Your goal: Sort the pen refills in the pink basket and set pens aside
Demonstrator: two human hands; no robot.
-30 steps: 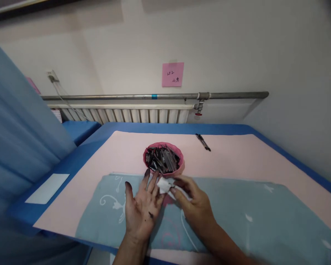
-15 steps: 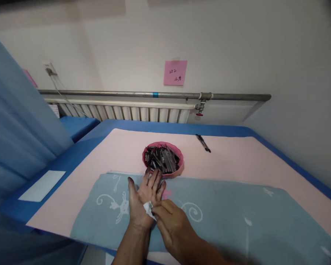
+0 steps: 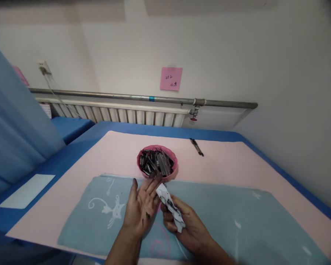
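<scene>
Palm up, my left hand (image 3: 143, 206) is spread over the blue-green towel (image 3: 223, 213), with dark ink smears on its palm and blackened fingertips. My right hand (image 3: 186, 221) grips a crumpled white tissue (image 3: 171, 208) with black stains on it. The tissue's upper end is close to the fingers of my left hand. Just beyond those fingertips stands a pink basket (image 3: 176, 167) filled with pens and pen parts (image 3: 158, 162). Two black pens (image 3: 196, 147) lie side by side to the right of the basket.
The towel lies on a pink sheet (image 3: 215, 165) over a blue table (image 3: 165, 129). A white card (image 3: 27, 191) is at the left edge, near a blue curtain (image 3: 19, 121). Behind are a radiator (image 3: 149, 117), a metal pipe (image 3: 113, 95) and a pink note (image 3: 171, 78) on the wall.
My right hand has lifted the tissue off my left palm and moved right, turning so the stained side shows. Dark marks on the left palm are now uncovered. The view has shifted slightly.
</scene>
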